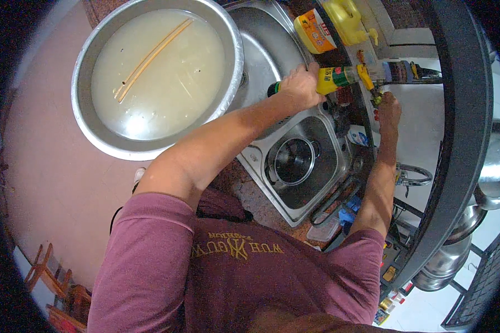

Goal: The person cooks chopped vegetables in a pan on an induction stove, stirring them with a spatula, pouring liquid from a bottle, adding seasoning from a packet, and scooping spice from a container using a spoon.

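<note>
My left hand [302, 85] grips a bottle [332, 80] with a yellow and green label, held lying sideways over the sink's back edge. Its dark green cap [273, 88] sticks out on the near side of the hand. My right hand [389, 108] is farther right, by the wall ledge. Its fingers are at a small yellow-green thing [377, 100], below a yellow piece [364, 77] near the bottle's far end. Whether those fingers hold it is unclear. At left stands a large metal basin [80, 95] of cloudy water, with two wooden chopsticks [154, 60] in it.
A double steel sink [258, 45] lies under my left forearm; its lower bowl holds a dark pot [295, 161]. Yellow jugs [314, 31] stand at the back. A curved faucet [416, 177], a dark shelf edge [462, 125] and steel pots [446, 260] are on the right.
</note>
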Demonstrator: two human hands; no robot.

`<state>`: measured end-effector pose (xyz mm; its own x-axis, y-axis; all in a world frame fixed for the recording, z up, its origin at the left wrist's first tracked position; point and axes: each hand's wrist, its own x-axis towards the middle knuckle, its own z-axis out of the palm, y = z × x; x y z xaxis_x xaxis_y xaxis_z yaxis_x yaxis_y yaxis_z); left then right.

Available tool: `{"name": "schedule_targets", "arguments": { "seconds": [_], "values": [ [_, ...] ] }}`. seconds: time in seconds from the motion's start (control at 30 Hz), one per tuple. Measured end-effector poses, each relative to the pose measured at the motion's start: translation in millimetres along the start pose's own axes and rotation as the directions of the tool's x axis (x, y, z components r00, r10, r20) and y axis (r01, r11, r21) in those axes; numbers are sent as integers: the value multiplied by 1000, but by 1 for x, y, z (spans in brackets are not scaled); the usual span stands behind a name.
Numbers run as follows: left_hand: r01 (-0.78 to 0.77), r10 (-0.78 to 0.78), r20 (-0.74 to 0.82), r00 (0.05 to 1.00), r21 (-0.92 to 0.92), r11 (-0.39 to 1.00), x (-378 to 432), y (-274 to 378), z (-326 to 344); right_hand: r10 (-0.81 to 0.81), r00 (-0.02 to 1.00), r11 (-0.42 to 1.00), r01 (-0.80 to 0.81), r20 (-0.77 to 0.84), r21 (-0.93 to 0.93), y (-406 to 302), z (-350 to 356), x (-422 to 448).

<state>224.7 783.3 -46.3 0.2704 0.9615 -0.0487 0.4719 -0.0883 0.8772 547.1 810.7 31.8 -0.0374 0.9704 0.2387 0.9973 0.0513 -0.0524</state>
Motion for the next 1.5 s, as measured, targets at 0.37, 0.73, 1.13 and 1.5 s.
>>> {"name": "schedule_targets", "arguments": {
  "seconds": [0.37, 0.73, 1.13, 1.5],
  "values": [
    [22, -22, 45, 999, -10, 1000, 2, 0, -3, -60, 996, 997, 56, -71, -54, -4, -6, 7],
    [-282, 231, -253, 939, -189, 941, -64, -16, -32, -49, 993, 961, 18, -106, -277, -15, -18, 4],
    [-66, -38, -109, 993, -805, 589, -107, -6, -139, 117, 940, 965, -31, -319, 261, -174, 3, -167],
    [284, 106, 295, 949, -952, 111, -147, -41, -224, 363, 878, 890, -227, -313, 396, -307, -10, -350]
  ]
}}
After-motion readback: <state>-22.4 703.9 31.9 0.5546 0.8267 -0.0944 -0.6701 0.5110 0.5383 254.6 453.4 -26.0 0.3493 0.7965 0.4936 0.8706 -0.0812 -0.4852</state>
